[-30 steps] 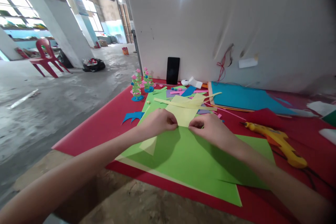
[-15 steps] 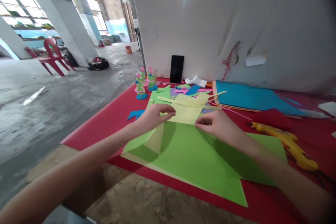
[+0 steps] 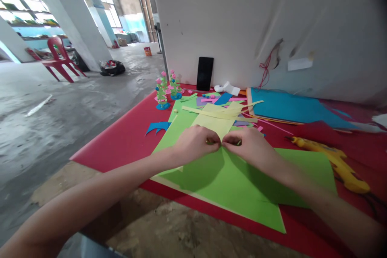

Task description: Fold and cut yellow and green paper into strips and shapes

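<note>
My left hand (image 3: 195, 145) and my right hand (image 3: 246, 147) meet over a large green paper sheet (image 3: 242, 181) on the red table cover (image 3: 127, 137). Both are closed in a pinch on the near edge of a pale yellow paper piece (image 3: 216, 123), fingertips nearly touching each other. The yellow piece stretches away from my hands toward a pile of yellow strips (image 3: 217, 111). What sits between the fingertips is partly hidden by my fingers.
A yellow glue gun (image 3: 332, 161) lies right of my right hand. Blue paper sheets (image 3: 290, 109), coloured scraps, small paper flower stands (image 3: 166, 88) and a black phone (image 3: 204, 73) against a white board (image 3: 272, 28) sit further back. The table's near edge shows bare wood.
My hands have come together: the left moved right and nearer, the right moved left, and both now pinch the yellow paper at one spot. The folded yellow flap under my left hand is hidden.
</note>
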Action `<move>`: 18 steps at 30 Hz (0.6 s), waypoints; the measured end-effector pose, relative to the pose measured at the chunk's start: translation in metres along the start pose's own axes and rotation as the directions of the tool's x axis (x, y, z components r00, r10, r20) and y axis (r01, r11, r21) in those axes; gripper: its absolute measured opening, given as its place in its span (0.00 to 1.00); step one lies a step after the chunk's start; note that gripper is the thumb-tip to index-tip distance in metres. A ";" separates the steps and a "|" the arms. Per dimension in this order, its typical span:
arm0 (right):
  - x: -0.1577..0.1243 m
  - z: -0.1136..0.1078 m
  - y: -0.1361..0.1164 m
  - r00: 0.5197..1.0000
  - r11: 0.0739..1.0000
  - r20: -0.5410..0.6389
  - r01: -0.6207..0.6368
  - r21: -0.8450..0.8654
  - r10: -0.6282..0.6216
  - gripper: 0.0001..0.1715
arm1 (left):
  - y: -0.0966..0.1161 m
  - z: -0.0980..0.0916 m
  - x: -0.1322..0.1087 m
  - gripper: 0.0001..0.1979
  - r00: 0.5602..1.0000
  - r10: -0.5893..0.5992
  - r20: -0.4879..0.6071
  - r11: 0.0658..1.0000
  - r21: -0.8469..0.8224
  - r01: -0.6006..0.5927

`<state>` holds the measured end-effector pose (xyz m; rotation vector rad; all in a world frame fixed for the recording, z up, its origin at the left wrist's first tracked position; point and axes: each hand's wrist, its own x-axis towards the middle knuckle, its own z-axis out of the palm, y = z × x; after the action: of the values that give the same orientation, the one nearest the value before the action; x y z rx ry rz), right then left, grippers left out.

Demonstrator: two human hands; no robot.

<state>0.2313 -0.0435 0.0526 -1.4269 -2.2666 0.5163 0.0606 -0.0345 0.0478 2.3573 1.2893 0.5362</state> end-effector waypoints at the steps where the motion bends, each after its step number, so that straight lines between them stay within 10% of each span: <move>1: 0.000 0.000 -0.001 1.000 1.000 -0.004 0.002 -0.002 -0.002 0.09 | -0.001 -0.001 0.000 0.10 1.000 -0.011 -0.007 1.000 -0.010 0.011; 12: 0.001 -0.021 -0.001 0.996 0.998 -0.056 -0.067 0.001 0.067 0.07 | -0.069 -0.025 -0.016 0.08 0.972 -0.165 -0.168 0.986 -0.063 0.157; 18: 0.003 -0.011 -0.002 0.998 0.993 -0.001 -0.056 0.104 0.057 0.07 | -0.056 -0.014 -0.030 0.14 0.983 -0.153 -0.097 0.911 -0.400 0.102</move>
<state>0.2343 -0.0410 0.0635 -1.4423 -2.1685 0.6389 -0.0007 -0.0304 0.0271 1.9186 1.2425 0.8302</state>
